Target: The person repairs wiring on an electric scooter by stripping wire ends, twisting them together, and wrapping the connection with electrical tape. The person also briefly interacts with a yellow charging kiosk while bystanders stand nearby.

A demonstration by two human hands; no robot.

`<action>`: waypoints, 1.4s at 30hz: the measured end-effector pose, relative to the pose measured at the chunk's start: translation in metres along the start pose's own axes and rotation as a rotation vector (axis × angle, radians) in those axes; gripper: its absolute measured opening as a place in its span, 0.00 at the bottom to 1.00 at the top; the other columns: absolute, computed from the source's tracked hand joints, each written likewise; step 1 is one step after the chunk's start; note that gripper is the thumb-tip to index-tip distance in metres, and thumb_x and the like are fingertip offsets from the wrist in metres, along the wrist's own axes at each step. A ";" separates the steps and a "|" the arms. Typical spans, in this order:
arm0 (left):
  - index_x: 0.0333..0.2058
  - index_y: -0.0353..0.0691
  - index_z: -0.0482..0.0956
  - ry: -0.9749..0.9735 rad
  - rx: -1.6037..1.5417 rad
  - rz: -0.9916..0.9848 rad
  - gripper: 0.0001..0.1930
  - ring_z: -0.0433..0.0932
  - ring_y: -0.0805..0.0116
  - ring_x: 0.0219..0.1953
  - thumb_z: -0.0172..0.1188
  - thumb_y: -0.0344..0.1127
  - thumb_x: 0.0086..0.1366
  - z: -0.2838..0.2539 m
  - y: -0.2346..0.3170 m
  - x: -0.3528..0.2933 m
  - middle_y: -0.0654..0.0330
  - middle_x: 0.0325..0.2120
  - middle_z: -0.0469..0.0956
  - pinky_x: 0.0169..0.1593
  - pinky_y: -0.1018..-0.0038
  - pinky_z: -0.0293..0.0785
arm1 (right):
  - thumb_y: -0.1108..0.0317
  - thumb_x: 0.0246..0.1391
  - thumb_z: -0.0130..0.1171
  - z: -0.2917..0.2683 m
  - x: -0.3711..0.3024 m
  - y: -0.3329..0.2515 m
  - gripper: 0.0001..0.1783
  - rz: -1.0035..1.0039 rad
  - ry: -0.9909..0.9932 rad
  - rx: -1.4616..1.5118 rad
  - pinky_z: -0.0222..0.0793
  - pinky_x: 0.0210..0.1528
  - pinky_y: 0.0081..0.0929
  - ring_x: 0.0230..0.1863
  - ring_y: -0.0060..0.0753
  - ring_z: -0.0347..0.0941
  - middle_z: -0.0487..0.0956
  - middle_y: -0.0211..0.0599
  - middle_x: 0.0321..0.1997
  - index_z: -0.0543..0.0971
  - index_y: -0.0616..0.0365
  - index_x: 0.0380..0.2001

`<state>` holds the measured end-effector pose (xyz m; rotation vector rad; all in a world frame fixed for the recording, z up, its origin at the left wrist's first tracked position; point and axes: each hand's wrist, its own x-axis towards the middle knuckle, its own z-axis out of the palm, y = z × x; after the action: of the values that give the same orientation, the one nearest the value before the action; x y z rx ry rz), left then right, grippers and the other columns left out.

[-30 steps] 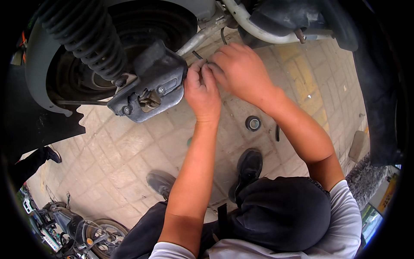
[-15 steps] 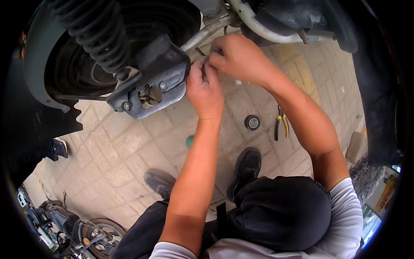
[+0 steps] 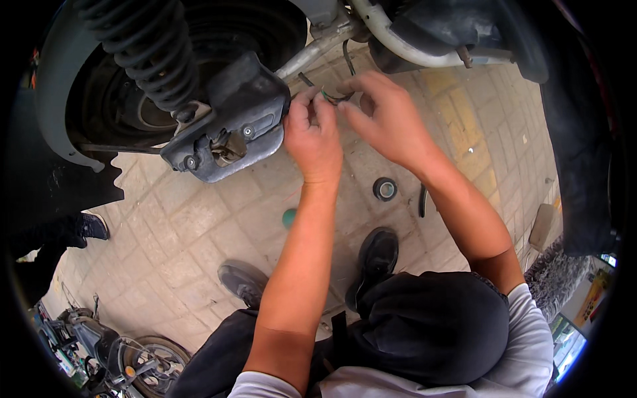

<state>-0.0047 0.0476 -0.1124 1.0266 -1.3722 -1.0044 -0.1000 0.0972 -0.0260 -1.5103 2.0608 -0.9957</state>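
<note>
My left hand (image 3: pixel 313 136) is closed in a pinch beside the black plastic cover (image 3: pixel 245 99) of a motorcycle. From its fingertips come thin electrical wires (image 3: pixel 332 99), one of them green. My right hand (image 3: pixel 388 119) is just to the right, thumb and forefinger apart around the wire ends; whether they touch the wires I cannot tell. A dark cable (image 3: pixel 348 58) hangs from the frame above, between the two hands. The short end of a black sleeve or tube (image 3: pixel 305 79) shows just beyond the left fingertips.
On the paving lie a roll of black tape (image 3: pixel 385 189) and pliers (image 3: pixel 423 200), partly under my right forearm. A green round thing (image 3: pixel 289 217) is beside my left forearm. The spring shock absorber (image 3: pixel 142 50) and wheel are at upper left. A person's shoe (image 3: pixel 94 225) stands far left.
My right hand has drawn back from the left fingertips to the right, and its fingers have spread. The wires between the hands now show. My right forearm covers more of the pliers.
</note>
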 end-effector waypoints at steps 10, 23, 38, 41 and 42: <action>0.39 0.29 0.76 -0.016 -0.144 -0.046 0.08 0.71 0.82 0.26 0.54 0.27 0.65 0.001 -0.002 0.003 0.64 0.27 0.78 0.29 0.84 0.68 | 0.71 0.41 0.62 0.021 -0.004 0.008 0.13 -0.172 0.104 -0.271 0.71 0.39 0.41 0.39 0.49 0.73 0.73 0.42 0.40 0.75 0.60 0.33; 0.39 0.28 0.76 -0.033 -0.100 -0.064 0.08 0.75 0.79 0.31 0.55 0.28 0.65 -0.002 0.003 0.003 0.62 0.29 0.78 0.35 0.82 0.71 | 0.70 0.42 0.59 0.026 -0.001 0.018 0.05 -0.480 0.275 -0.290 0.66 0.35 0.36 0.32 0.41 0.72 0.74 0.35 0.28 0.75 0.57 0.26; 0.38 0.29 0.76 -0.065 -0.059 -0.034 0.07 0.74 0.80 0.32 0.55 0.28 0.65 -0.002 0.005 0.003 0.63 0.30 0.79 0.36 0.82 0.72 | 0.69 0.39 0.57 0.007 0.026 0.017 0.07 -0.670 0.121 -0.475 0.65 0.34 0.33 0.31 0.36 0.71 0.73 0.31 0.25 0.78 0.56 0.26; 0.38 0.29 0.76 -0.058 -0.067 -0.042 0.07 0.74 0.80 0.32 0.55 0.27 0.65 -0.003 0.005 0.004 0.63 0.31 0.79 0.37 0.82 0.72 | 0.69 0.39 0.57 0.009 0.027 0.017 0.07 -0.693 0.137 -0.488 0.65 0.34 0.32 0.31 0.35 0.71 0.73 0.31 0.25 0.78 0.57 0.25; 0.38 0.29 0.76 -0.056 -0.076 -0.047 0.07 0.74 0.80 0.32 0.55 0.27 0.65 -0.003 0.005 0.004 0.62 0.31 0.79 0.37 0.82 0.72 | 0.69 0.39 0.57 0.009 0.026 0.018 0.06 -0.698 0.143 -0.491 0.65 0.34 0.32 0.31 0.35 0.71 0.73 0.31 0.25 0.78 0.57 0.25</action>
<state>-0.0024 0.0455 -0.1064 0.9848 -1.3505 -1.1194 -0.1144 0.0724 -0.0430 -2.5946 1.9909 -0.8589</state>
